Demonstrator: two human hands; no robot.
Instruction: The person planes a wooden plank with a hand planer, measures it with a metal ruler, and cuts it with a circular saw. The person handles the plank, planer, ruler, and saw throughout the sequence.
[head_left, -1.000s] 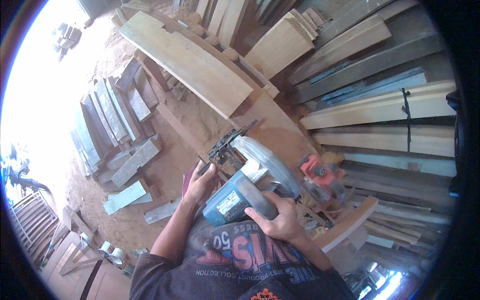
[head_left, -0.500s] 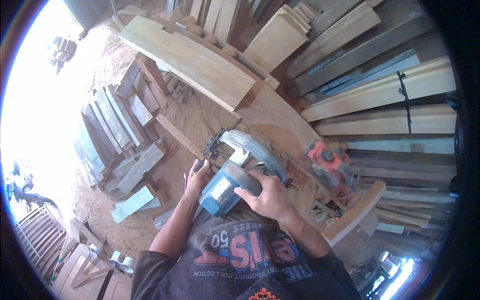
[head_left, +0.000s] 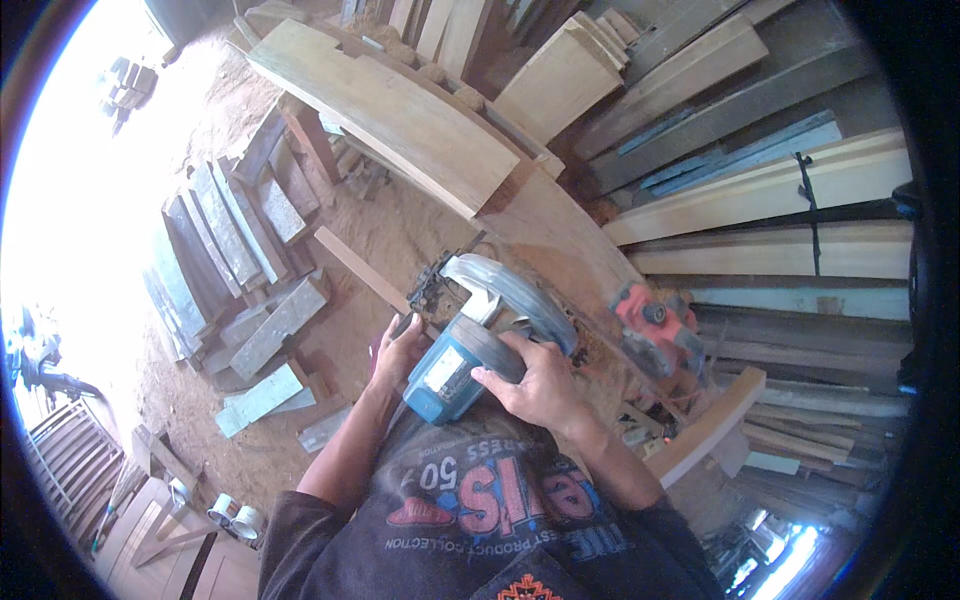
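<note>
A blue circular saw point(head_left: 440, 381) with a pale metal blade guard point(head_left: 525, 287) is close in front of my body. My right hand point(head_left: 540, 385) is wrapped round its main handle, thumb along the near side. On the saw's left, my left hand point(head_left: 398, 352) is closed on a dark knob point(head_left: 402, 325) at the saw's side. A narrow wooden strip point(head_left: 358, 268) extends from the saw's front toward the upper left. The saw's base and the lower blade are hard to make out.
Beyond the saw lies a wide pale board point(head_left: 390, 115) on a long wooden bench point(head_left: 550, 230). A red power tool point(head_left: 655, 315) rests at the right, near an upright wooden piece point(head_left: 705, 425). Stacked planks point(head_left: 760, 190) line the right side; timber offcuts point(head_left: 225, 235) lie left on the sawdust-covered ground.
The view has shifted slightly, and the saw and both hands sit a touch higher in it. Both hands keep their hold on the saw.
</note>
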